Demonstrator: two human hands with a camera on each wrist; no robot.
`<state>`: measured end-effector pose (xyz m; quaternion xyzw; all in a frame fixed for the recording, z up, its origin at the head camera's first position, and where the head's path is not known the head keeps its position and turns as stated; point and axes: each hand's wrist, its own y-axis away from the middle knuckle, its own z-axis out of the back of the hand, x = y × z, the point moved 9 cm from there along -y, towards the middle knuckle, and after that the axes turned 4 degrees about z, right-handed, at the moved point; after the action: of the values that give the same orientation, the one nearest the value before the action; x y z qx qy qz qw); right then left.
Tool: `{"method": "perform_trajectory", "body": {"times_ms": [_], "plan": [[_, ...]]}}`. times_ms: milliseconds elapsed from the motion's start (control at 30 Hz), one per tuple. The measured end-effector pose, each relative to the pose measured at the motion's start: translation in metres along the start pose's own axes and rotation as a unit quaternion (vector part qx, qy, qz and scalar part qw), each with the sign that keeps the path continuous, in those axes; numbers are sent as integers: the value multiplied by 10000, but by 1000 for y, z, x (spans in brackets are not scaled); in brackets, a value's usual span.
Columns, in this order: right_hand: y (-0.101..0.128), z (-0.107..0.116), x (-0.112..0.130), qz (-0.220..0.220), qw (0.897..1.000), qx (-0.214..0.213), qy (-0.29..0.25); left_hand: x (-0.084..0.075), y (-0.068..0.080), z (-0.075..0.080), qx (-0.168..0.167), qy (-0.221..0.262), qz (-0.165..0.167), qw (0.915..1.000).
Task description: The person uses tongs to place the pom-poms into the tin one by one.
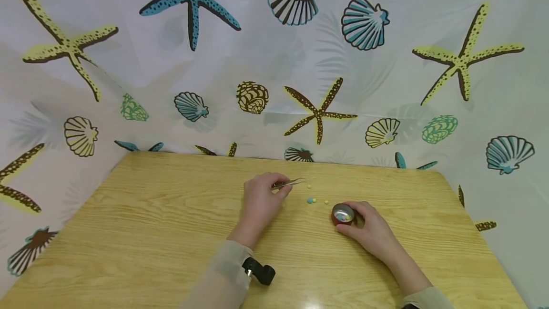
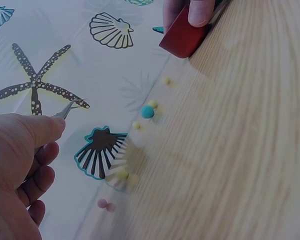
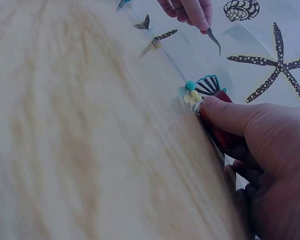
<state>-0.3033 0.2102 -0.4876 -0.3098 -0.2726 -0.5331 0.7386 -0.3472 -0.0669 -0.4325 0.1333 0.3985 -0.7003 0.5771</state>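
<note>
My left hand (image 1: 261, 201) pinches a pair of fine-tipped metal tweezers (image 1: 291, 183) above the table. Their bent tips point right and stand slightly apart in the left wrist view, with nothing visible between them. On the right, my right hand (image 1: 374, 233) grips a small red bowl (image 1: 335, 219) with a silvery inside, thumb and fingers on its sides. Several small coloured balls (image 1: 344, 217) lie in it. Between the hands, a blue ball (image 1: 310, 200) sits beside small yellow balls (image 1: 326, 202) on the wood. A pink ball (image 2: 102, 203) shows in the left wrist view.
The wooden table (image 1: 150, 232) reaches back to a pale cloth (image 1: 257, 61) printed with shells and starfish, which also hangs at both sides. A black wrist mount (image 1: 259, 271) juts from the left sleeve.
</note>
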Motion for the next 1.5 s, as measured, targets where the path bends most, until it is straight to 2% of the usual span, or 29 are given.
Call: {"method": "perform_trajectory", "body": {"times_ms": [333,600,733,900,1033,1500], "plan": [[-1,-1,0,26,10000,30,-21,29,2,23,-108,-102,253,9996],[0,0,0,-40,10000,12,-11,44,4,36,-143,-182,218,9995],[0,0,-1,-45,10000,19,18,53,6,37,-4,-45,359,9993],[-1,-1,0,-49,10000,11,24,70,10,37,190,273,688,9971],[-1,-1,0,-73,10000,11,23,79,13,38,284,327,857,9954],[-1,-1,0,-96,9999,-18,73,89,18,31,591,214,909,9939]]}}
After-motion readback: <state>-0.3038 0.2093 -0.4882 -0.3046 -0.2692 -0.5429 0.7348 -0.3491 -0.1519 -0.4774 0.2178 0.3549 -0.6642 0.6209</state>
